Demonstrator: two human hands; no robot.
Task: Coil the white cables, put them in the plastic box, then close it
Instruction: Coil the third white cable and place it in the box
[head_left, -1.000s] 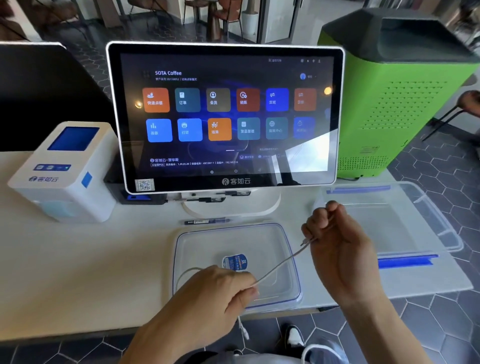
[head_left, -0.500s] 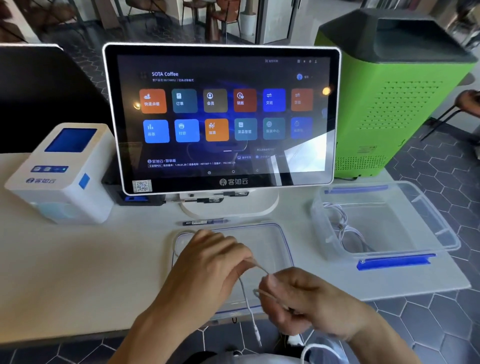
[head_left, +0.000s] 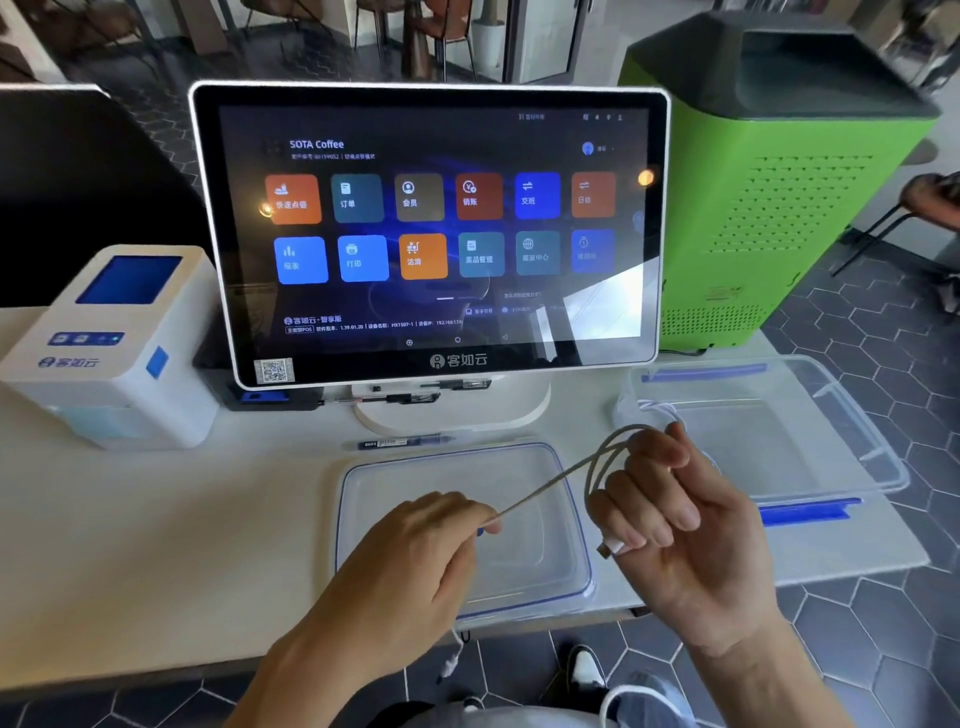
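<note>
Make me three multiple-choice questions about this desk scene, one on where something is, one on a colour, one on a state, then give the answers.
1. Where does the loose lid lie?
A. On the table in front of the touchscreen
B. On top of the green machine
C. Snapped onto the plastic box

2. What colour are the clips on the plastic box?
A. Red
B. Blue
C. Yellow

3. What is the state of the white cable?
A. Lying loose in the box
B. Plugged into the printer
C. Stretched between both hands, looped at the right

Answers:
1 A, the lid lies flat below the touchscreen, beside the box.
2 B, a blue clip shows on the near and far rim of the box.
3 C, the left hand pinches the cable while the right hand has loops around its fingers.
</note>
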